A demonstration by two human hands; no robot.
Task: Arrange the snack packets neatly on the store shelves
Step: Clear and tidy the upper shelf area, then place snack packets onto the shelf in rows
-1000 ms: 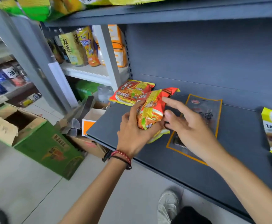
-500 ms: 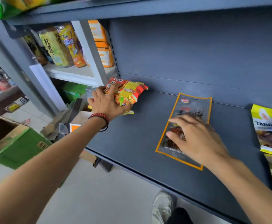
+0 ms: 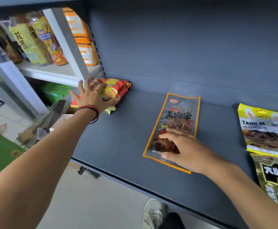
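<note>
Red-and-yellow snack packets (image 3: 116,90) lie stacked in the back left corner of the dark grey shelf (image 3: 126,146). My left hand (image 3: 93,98), with a beaded bracelet at the wrist, rests flat on top of them with its fingers spread. A flat clear packet with an orange border (image 3: 178,113) lies in the middle of the shelf. My right hand (image 3: 182,146) lies on its near half, fingers straight and thumb at the packet's front edge.
A yellow packet (image 3: 265,128) and a gold-and-black packet (image 3: 275,177) lie at the shelf's right end. A white shelf unit (image 3: 52,71) with upright packets stands to the left. Cardboard boxes (image 3: 1,151) sit on the floor below left. My shoe (image 3: 153,212) shows under the shelf edge.
My left hand carried the red-and-yellow packet to the back left corner onto the other one and flattened on top. My right hand let go of it and settled on the orange-bordered packet.
</note>
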